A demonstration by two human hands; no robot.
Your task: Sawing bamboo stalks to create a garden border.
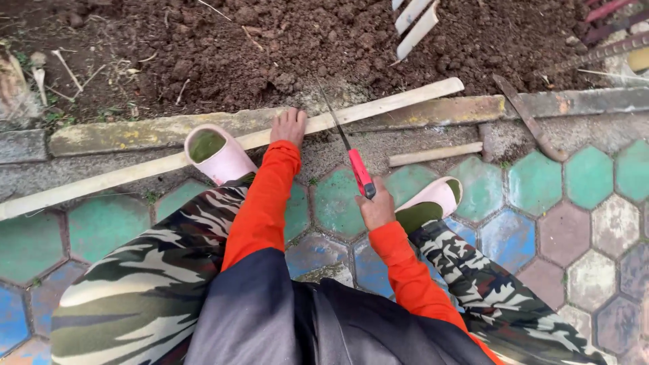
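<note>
The left hand [289,126] presses flat on the long stick [230,145], which runs left-right; the right hand [376,208] grips the saw [348,150], blade crossing it.

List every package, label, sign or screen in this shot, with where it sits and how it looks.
None in view: no package, label, sign or screen.
Only a left hand pressing a long pale wooden strip on the kerb, and a right hand gripping a red-handled saw.
</note>
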